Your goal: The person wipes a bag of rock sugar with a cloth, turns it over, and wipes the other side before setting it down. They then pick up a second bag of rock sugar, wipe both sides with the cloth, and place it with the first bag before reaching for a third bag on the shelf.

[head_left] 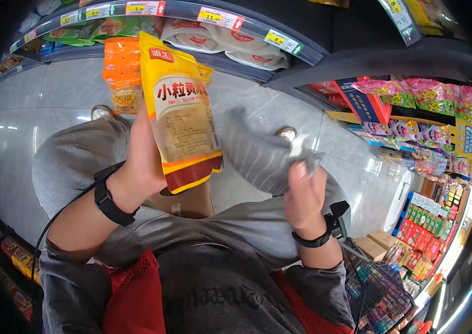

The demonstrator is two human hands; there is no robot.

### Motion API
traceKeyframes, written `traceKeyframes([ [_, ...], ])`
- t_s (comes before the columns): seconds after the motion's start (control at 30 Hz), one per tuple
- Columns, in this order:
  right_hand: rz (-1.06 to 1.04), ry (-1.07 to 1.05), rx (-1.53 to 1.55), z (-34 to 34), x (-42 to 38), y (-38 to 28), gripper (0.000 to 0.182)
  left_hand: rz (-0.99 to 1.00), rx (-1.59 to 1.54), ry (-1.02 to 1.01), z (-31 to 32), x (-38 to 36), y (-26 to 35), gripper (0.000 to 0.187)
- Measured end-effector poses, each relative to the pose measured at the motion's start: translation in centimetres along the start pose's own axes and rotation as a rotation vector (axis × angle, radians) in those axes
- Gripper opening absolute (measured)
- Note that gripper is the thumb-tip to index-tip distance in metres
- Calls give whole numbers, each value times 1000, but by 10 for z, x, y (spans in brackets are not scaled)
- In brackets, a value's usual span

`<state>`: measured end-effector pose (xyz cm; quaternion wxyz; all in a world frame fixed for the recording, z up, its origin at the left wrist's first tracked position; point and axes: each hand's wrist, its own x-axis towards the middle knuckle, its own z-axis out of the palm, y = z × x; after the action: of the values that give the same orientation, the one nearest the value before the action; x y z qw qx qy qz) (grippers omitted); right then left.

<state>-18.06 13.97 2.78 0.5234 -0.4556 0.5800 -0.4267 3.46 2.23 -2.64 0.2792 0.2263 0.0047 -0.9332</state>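
Left hand (141, 161) grips a yellow bag (183, 117) upright by its left edge, the printed front facing the camera. Right hand (304, 195) is closed on a gray cloth (258, 150), blurred, which stretches up and left until it is just beside the bag's lower right corner. Behind the bag, at its upper left, an orange pack (120, 72) shows; whether the same hand holds it I cannot tell. Gray-trousered knees sit below the hands, over a pale tiled floor (52, 94). Shelves (236, 25) with price tags run along the far side; a wire basket (377, 295) stands near right. Held only at one edge, the bag could slip or swing if the cloth brushes it.
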Motion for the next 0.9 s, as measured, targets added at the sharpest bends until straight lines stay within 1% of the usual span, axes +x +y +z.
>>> traceKeyframes([
  [0.03, 51, 109, 0, 0, -2, -2, 38, -23, -14, -4, -1, 1, -1, 54],
  [0.07, 40, 166, -8, 3, 4, -8, 37, -45, -28, -8, -2, 2, -2, 54],
  [0.13, -18, 148, -54, 7, 13, -8, 36, -45, 4, 15, -5, 1, -7, 56],
  [0.23, -187, -111, -206, 7, 22, 7, 40, -35, 64, 42, -6, 2, -13, 58],
  [0.3, -344, -337, -357, 9, 26, 15, 45, -7, 45, 64, -2, 1, -13, 57],
  [0.4, -384, -345, -409, 17, 24, 10, 54, 38, 2, 54, -12, 2, -10, 55],
  [0.43, -363, -366, -401, 17, 24, 8, 55, 52, -14, 43, -16, 3, -8, 54],
  [0.53, -345, -437, -374, 13, 24, 10, 54, 194, -50, 144, -17, 9, -6, 51],
  [0.57, -336, -443, -353, 10, 25, 8, 45, 215, -31, 158, -18, 9, -6, 50],
  [0.67, -224, -320, -173, 6, 20, 5, 30, 192, -15, 136, -20, 9, -7, 49],
  [0.73, 52, -176, -219, 1, 13, -10, 27, 94, 8, 66, -22, 9, -9, 49],
  [0.77, 190, -105, -241, -1, 12, -14, 27, 68, 47, 75, -23, 9, -12, 50],
  [0.8, 193, -40, -209, -1, 13, -10, 28, 43, 86, 82, -24, 9, -15, 51],
  [0.87, 196, 91, -145, 2, 19, 3, 31, 39, 222, 185, -22, 10, -25, 57],
  [0.9, 170, 76, -130, 4, 21, 0, 35, 2, 315, 83, -23, 5, -27, 60],
])
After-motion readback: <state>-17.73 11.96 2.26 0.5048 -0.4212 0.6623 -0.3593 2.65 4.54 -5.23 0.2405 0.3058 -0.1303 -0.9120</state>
